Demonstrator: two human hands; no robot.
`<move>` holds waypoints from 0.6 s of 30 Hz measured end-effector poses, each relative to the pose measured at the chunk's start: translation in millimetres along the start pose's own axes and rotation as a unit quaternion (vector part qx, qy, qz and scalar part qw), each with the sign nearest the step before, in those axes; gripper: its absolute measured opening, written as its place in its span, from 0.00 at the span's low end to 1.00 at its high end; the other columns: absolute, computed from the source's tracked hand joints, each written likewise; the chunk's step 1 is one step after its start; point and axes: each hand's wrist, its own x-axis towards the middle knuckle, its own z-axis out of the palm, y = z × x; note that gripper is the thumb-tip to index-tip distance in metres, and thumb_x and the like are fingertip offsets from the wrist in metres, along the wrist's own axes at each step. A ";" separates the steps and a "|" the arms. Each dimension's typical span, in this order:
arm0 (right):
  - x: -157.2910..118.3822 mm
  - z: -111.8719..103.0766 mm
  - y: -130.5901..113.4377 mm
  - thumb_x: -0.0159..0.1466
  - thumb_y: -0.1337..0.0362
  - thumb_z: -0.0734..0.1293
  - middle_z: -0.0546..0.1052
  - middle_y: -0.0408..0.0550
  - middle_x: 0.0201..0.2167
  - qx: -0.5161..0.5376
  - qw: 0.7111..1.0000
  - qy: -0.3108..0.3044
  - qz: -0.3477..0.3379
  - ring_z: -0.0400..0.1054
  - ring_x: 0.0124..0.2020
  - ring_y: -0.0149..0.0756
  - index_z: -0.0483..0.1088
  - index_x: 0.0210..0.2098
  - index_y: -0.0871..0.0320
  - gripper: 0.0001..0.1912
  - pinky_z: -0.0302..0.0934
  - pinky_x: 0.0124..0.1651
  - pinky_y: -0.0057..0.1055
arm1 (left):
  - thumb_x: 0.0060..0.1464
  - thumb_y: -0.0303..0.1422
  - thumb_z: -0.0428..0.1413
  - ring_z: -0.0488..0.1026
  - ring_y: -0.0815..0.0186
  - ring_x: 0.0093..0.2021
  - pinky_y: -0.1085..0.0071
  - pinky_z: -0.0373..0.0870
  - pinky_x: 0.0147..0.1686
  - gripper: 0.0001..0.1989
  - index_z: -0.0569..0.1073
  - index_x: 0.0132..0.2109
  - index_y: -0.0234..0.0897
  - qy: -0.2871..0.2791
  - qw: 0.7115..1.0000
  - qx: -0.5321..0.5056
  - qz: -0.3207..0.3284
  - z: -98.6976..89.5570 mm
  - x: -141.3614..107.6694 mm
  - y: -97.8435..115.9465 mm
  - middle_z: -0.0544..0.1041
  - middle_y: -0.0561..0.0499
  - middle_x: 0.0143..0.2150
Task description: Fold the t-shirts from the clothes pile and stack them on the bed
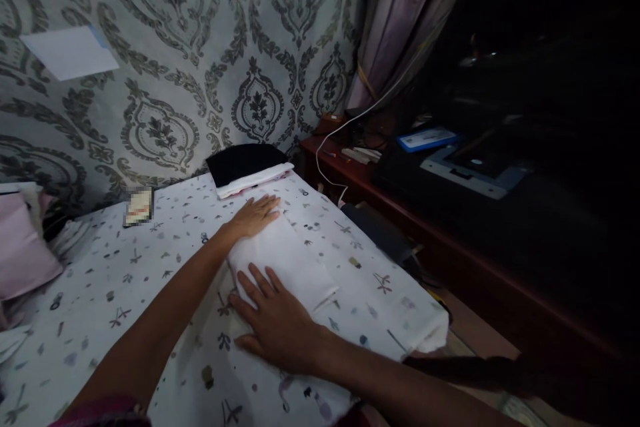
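A folded white cloth (pixel 290 253) lies flat on the patterned sheet (pixel 170 260). My left hand (pixel 254 215) rests palm down on its far edge, fingers stretched toward the right. Nearer to me, my right hand (pixel 275 323) is spread, its fingertips at the cloth's near left edge and the palm over the sheet. Just beyond my left hand sits a small stack of folded clothes, with a black piece (pixel 247 163) on top and a white one (pixel 255 180) beneath.
A phone (pixel 139 207) lies at the back left. Pink cloth (pixel 25 247) is heaped at the left edge. Along the right runs a dark red wooden edge (pixel 350 170) with a white cable (pixel 360 111) and a blue-edged item (pixel 429 139). The patterned wall stands behind.
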 end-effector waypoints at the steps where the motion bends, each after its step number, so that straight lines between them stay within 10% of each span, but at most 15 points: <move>1: -0.7 -1.7 -0.3 0.70 0.45 0.60 0.47 0.58 0.74 0.009 1.000 -0.004 -0.001 0.33 0.75 0.55 0.57 0.70 0.58 0.36 0.35 0.73 0.56 | 0.70 0.46 0.34 0.39 0.60 0.76 0.50 0.34 0.71 0.31 0.48 0.74 0.41 0.011 1.000 0.005 -0.018 -2.8 2.6 -0.5 0.46 0.47 0.76; 5: -11.1 -28.1 7.4 0.72 0.46 0.56 0.47 0.54 0.75 0.099 0.995 0.031 0.003 0.38 0.75 0.47 0.51 0.72 0.54 0.34 0.40 0.73 0.52 | 0.69 0.44 0.39 0.39 0.57 0.76 0.50 0.31 0.71 0.31 0.49 0.73 0.37 0.096 0.993 0.038 -0.056 -2.9 -12.4 14.6 0.45 0.41 0.76; 10: -25.2 -70.8 53.5 0.74 0.46 0.48 0.62 0.51 0.70 0.190 0.944 0.238 0.130 0.52 0.71 0.45 0.59 0.69 0.54 0.32 0.49 0.70 0.48 | 0.67 0.53 0.43 0.42 0.53 0.76 0.45 0.32 0.71 0.36 0.52 0.72 0.37 0.009 0.991 0.015 0.135 31.4 -73.0 76.4 0.50 0.41 0.75; 18: 0.2 -60.7 104.3 0.73 0.47 0.50 0.64 0.58 0.68 0.126 0.963 0.165 0.173 0.53 0.71 0.44 0.65 0.64 0.61 0.32 0.47 0.71 0.45 | 0.60 0.56 0.52 0.45 0.50 0.75 0.44 0.35 0.71 0.40 0.56 0.71 0.39 0.053 0.968 -0.054 0.240 96.4 -138.9 143.3 0.52 0.37 0.74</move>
